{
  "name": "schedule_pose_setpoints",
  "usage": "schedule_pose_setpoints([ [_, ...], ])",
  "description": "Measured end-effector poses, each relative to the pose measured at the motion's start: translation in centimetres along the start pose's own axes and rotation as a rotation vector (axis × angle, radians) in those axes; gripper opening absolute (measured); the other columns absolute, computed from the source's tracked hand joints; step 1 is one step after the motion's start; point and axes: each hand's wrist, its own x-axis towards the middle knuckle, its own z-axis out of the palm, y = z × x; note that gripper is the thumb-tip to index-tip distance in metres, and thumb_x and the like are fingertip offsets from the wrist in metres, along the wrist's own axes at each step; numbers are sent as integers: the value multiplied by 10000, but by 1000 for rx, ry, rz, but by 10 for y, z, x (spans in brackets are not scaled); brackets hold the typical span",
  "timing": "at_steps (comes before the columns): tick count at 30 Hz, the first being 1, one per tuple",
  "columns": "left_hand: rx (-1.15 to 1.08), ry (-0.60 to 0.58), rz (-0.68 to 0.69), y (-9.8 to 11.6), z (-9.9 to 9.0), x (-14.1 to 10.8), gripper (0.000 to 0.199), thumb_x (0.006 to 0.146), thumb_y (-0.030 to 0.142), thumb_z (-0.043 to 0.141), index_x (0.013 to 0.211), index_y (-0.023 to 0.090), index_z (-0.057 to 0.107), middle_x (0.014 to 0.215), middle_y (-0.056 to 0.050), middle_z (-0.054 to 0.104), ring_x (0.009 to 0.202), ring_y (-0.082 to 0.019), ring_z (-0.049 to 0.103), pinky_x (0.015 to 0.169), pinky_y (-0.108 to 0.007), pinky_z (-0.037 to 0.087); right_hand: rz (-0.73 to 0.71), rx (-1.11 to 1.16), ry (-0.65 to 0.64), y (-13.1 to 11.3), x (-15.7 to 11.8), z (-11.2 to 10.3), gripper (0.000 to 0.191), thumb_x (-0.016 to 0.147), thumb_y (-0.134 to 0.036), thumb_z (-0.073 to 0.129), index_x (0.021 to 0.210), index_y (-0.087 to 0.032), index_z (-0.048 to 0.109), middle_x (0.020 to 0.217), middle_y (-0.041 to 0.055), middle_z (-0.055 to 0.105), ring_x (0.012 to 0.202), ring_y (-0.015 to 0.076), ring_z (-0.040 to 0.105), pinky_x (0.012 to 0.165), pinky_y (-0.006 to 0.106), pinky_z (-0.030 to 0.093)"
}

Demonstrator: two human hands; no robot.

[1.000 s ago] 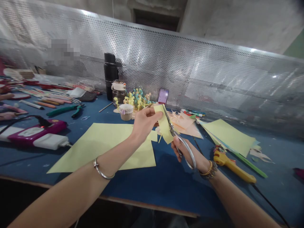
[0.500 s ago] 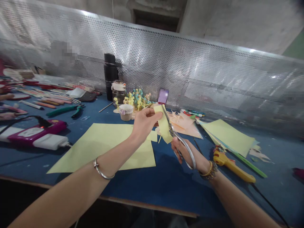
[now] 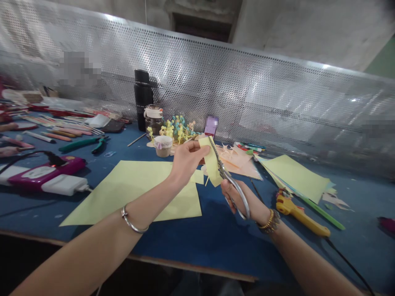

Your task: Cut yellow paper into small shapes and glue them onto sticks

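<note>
My left hand (image 3: 189, 159) pinches the upper end of a narrow yellow paper strip (image 3: 212, 166) between thumb and fingers. My right hand (image 3: 236, 196) is closed around the handles of silver scissors (image 3: 236, 187). The serrated blades lie along the strip's right edge, pointing up and away from me. Below my left forearm a large yellow sheet (image 3: 135, 176) lies flat on the blue table, with a small yellow piece (image 3: 197, 176) at its upper right corner.
Yellow glue gun (image 3: 300, 216) and stacked sheets (image 3: 296, 174) lie at right. A white cup (image 3: 163, 146), paper flowers (image 3: 179, 129), jar (image 3: 153, 119) and black bottle (image 3: 142, 98) stand behind. Pliers (image 3: 83, 144) and a purple power strip (image 3: 46, 174) are left, near another person's hand (image 3: 8, 151).
The scissors' handles and my right hand have shifted slightly left, toward the strip. My left hand keeps its pinch on the paper.
</note>
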Motion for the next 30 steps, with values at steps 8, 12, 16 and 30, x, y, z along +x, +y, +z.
schedule_pose_setpoints([
  [8, -26, 24, -37, -1, 0, 1, 121, 641, 247, 677, 684, 147, 624, 647, -3, 635, 568, -116, 594, 588, -261, 531, 28, -10, 3, -3, 0, 1, 488, 838, -670, 340, 706, -209, 431, 401, -58, 423, 310, 103, 430, 319, 214, 326],
  [12, -34, 18, -43, -2, 1, 0, 142, 617, 246, 696, 651, 143, 606, 642, 0, 627, 566, -117, 588, 591, -266, 531, 37, -2, 1, -2, 1, 1, 509, 815, -699, 342, 685, -214, 423, 405, -55, 416, 299, 99, 416, 300, 211, 319],
  [16, -28, 30, -38, 1, -4, 8, 140, 629, 247, 681, 691, 136, 624, 682, -26, 641, 593, -131, 603, 618, -289, 537, 36, -11, 14, 2, 2, -1, 511, 818, -697, 344, 646, -219, 403, 403, -46, 421, 298, 96, 417, 298, 209, 333],
  [30, 1014, -123, 235, -12, -52, 41, 475, 549, 267, 725, 1012, 189, 658, 989, -104, 664, 943, -283, 596, 766, -353, 455, 118, 107, 9, -4, 3, -9, 541, 787, -716, 379, 604, -208, 373, 418, -69, 395, 279, 62, 395, 278, 181, 311],
])
